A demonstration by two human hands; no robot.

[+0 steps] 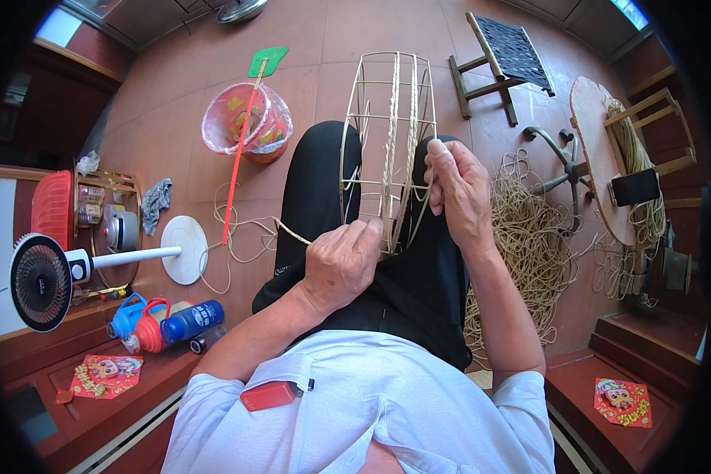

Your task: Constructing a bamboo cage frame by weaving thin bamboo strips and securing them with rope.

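Note:
Between my knees stands a long openwork wire frame (433,103) with thin crossbars and rounded ends. Pale cord strands (392,118) run lengthwise over its middle. My left hand (344,265) is closed at the frame's near end, gripping a pale twisted cord (294,234) that trails off to the left. What its fingertips touch is partly hidden. With thumb and fingers pinched together, my right hand (460,186) holds the right side of the frame; whether it also grips a cord there, I cannot tell.
A large heap of loose cord (521,245) covers the floor at right, beside a wheeled base (569,162) and a round board (596,150). A folding stool (502,63), lined bin (265,138), green-and-red fly swatter (241,158), white fan (126,257) and bottles (193,317) stand around me.

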